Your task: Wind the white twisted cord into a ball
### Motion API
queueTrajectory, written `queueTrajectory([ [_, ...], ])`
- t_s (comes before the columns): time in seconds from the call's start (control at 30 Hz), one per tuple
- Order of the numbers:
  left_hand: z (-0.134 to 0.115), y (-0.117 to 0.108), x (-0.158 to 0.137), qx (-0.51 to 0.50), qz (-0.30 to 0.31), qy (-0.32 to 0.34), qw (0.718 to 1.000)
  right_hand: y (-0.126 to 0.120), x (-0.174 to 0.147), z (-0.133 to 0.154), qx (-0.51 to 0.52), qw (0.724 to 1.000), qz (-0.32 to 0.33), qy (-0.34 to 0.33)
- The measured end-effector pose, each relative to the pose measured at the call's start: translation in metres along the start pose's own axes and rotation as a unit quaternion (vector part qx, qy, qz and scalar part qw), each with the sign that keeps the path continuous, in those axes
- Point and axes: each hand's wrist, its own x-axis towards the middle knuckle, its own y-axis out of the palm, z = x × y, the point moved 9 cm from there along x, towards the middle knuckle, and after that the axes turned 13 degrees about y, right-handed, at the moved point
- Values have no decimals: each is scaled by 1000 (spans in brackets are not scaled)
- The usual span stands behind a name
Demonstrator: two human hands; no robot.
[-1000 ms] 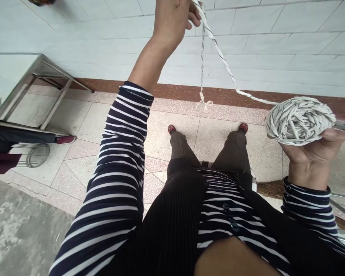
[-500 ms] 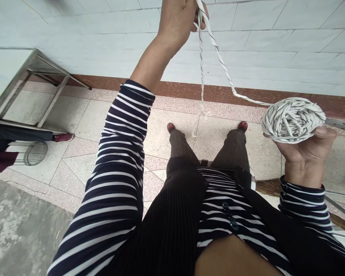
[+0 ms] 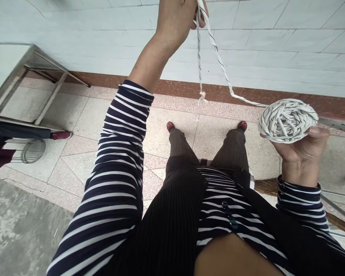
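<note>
Though overlapped, right hand (image 3: 301,151), seemingly beneath ball (image 3: 287,120).

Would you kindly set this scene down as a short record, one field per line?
Left hand: raised, gripping the cord; cropped by the top edge
Right hand: supports the ball from below
Cord: slopes from left hand to ball; another strand hangs, frayed at its end
Far left: table, another person's shoe
Right: broom, partly hidden
</note>
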Motion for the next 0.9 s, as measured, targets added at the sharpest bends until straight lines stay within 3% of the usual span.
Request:
queueTrajectory([
  [0.1, 1, 0, -1, 48, 34, 64, 996, -2, 0, -2, 10, 1000, -2, -3],
  [0.23, 36, 4, -10, 52, 61, 75, 994, -3, 2, -7, 18, 1000, -6, 4],
  [0.43, 149, 40, -67, 7, 94, -150, 984, -4, 8, -18, 50, 998, -27, 25],
  [0.53, 199, 67, -101, 19, 121, -183, 975, -2, 7, -24, 61, 997, -33, 34],
  [0.63, 229, 95, -135, 118, 177, -181, 960, 6, 7, -36, 49, 997, -10, 59],
  [0.73, 219, 139, -174, 68, 243, -169, 953, 17, 11, -56, 10, 994, 45, 102],
  [0.8, 188, 173, -200, -79, 270, -145, 949, 19, 17, -72, -46, 988, 71, 131],
  [0.9, 142, 204, -232, -260, 284, -119, 915, 13, 28, -90, -135, 975, 81, 154],
])
